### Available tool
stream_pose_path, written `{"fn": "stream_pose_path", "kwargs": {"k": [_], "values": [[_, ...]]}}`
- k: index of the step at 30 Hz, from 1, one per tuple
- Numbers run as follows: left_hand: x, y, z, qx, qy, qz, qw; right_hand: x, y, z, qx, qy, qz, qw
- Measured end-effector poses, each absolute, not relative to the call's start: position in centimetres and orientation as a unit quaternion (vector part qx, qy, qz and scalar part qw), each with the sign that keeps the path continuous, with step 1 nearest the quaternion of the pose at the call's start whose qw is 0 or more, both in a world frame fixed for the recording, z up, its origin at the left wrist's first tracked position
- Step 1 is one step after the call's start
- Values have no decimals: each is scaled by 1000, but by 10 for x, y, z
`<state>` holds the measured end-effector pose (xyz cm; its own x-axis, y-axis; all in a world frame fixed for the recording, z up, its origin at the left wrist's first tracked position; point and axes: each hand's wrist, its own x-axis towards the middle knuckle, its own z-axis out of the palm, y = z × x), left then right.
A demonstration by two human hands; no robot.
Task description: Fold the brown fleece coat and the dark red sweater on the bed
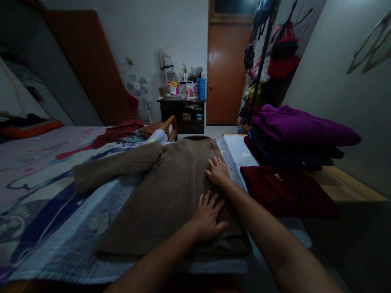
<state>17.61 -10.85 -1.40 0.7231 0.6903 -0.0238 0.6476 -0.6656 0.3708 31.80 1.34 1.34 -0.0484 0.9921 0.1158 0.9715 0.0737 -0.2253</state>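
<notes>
A brown long-sleeved coat [165,195] lies spread on the bed in front of me. One sleeve stretches out to the left, while its right side appears folded inward. My left hand [208,216] rests flat on the lower right part of the coat, fingers spread. Farther up, near the shoulder, my right hand [218,172] presses on the fabric with its fingers apart. Neither hand grips anything.
Right of the coat lies a folded dark red garment [287,193]. Behind it rises a stack topped by a purple garment [302,126]. A patterned blanket [61,215] and a crumpled red cloth [117,132] are at left. A fan [138,86] stands by the wall.
</notes>
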Motion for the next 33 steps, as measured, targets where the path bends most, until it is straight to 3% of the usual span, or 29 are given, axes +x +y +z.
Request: {"fn": "stream_pose_path", "kwargs": {"k": [7, 25, 33], "values": [[175, -112, -18, 910, 364, 64, 188, 324, 22, -20, -691, -714, 67, 89], [175, -115, -17, 900, 371, 87, 213, 322, 19, -26, -692, -715, 31, 95], [133, -103, 7, 843, 371, 233, 312, 322, 22, -30, -693, -714, 18, 99]]}}
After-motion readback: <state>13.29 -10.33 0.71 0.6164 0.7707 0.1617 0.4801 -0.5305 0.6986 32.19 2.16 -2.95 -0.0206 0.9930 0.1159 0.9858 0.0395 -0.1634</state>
